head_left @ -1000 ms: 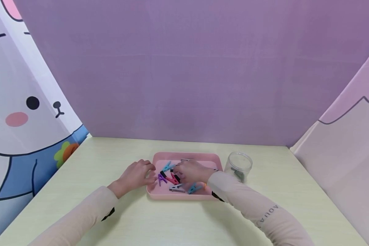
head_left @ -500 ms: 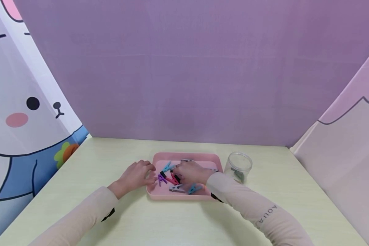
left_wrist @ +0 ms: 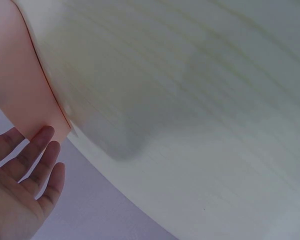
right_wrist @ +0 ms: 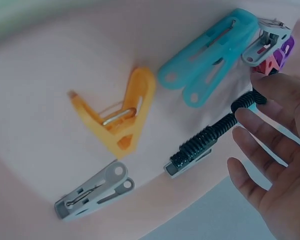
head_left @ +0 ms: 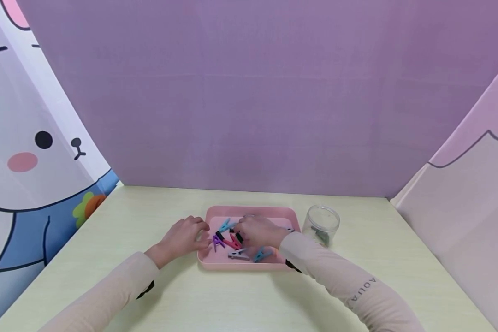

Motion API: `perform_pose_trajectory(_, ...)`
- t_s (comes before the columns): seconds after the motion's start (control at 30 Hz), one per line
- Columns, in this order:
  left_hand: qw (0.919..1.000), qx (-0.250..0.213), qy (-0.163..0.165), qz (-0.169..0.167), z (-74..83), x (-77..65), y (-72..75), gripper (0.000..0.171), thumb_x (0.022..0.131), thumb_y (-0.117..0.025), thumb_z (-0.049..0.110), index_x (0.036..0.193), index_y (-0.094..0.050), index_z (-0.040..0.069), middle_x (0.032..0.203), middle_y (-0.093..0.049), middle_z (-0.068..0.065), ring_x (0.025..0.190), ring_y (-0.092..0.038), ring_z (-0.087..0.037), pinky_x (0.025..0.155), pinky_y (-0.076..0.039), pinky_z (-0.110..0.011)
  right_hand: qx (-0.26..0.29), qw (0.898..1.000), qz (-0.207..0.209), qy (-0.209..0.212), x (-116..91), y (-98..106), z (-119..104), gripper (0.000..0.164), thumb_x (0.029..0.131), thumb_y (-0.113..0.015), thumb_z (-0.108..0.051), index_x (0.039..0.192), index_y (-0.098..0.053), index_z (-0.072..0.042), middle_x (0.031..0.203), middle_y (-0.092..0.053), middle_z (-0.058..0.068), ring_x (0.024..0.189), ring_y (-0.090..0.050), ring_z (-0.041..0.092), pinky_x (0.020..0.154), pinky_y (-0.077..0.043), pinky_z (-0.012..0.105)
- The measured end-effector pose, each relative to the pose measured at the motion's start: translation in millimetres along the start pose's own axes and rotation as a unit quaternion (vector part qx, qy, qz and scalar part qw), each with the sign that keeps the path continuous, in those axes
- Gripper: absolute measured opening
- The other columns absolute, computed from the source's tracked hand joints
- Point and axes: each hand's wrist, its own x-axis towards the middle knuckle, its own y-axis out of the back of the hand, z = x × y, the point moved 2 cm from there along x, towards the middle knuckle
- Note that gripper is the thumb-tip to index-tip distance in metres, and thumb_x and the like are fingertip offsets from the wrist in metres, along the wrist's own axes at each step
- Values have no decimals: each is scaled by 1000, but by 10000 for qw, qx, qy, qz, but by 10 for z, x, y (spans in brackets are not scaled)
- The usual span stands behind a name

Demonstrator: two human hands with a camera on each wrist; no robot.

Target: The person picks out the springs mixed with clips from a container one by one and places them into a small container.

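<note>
A pink tray [head_left: 249, 266] holds several spring clothespins. My right hand [head_left: 257, 232] reaches down into it, palm hidden in the head view. In the right wrist view the thumb and index finger of my right hand [right_wrist: 285, 130] pinch one end of a black coiled cord [right_wrist: 197, 142]; the other fingers are loosely bent. The coil's far end overlaps a grey clothespin by the tray wall. Nearby lie an orange clothespin [right_wrist: 124, 142], a teal clothespin [right_wrist: 210, 55] and another grey clothespin [right_wrist: 92, 192]. My left hand [head_left: 184, 236], fingers spread and slightly bent, is at the tray's left rim, holding nothing.
Right of the tray stands a clear round jar [head_left: 323, 219] with something dark inside. Purple clothespin [head_left: 218, 242], red clothespin [head_left: 233, 242] and light blue clothespin [head_left: 225, 224] lie in the tray's left part. A purple cloth [head_left: 249, 115] hangs behind the pale table [head_left: 232, 299].
My right hand shifts only slightly over the same spot in the tray, briefly uncovering more of the grey clothespin at the back. My left hand, the tray and the jar stay put.
</note>
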Motion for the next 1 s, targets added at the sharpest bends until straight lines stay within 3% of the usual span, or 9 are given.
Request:
perform_pose_trajectory(0.27,10000,39,-30,41,-6,-6,-4,37,77,-66,44,97,-68,12,94,-65,-1,84,-56,-19,73,-50,-36,242,9994,-53,-243,-71,6,66,26,76,-73,-27,99,-63,-20,92,-63,-7,81,-54,5,73,-49,19)
perform_pose_trajectory(0.67,9999,59,-85,55,0,-10,13,37,77,-67,43,97,-67,12,93,-65,-1,83,-56,-19,72,-50,-36,136,9983,63,-571,-325,35,212,32,80,-69,-28,109,-62,-17,112,-63,-3,103,-58,14,92,-46,35)
perform_pose_trajectory(1.0,9999,105,-82,105,-8,-4,0,36,77,-67,43,96,-68,12,94,-65,-2,83,-57,-19,73,-51,-36,294,9963,446,-679,-560,93,336,29,78,-70,-26,104,-64,-17,101,-65,-3,92,-58,13,89,-43,38)
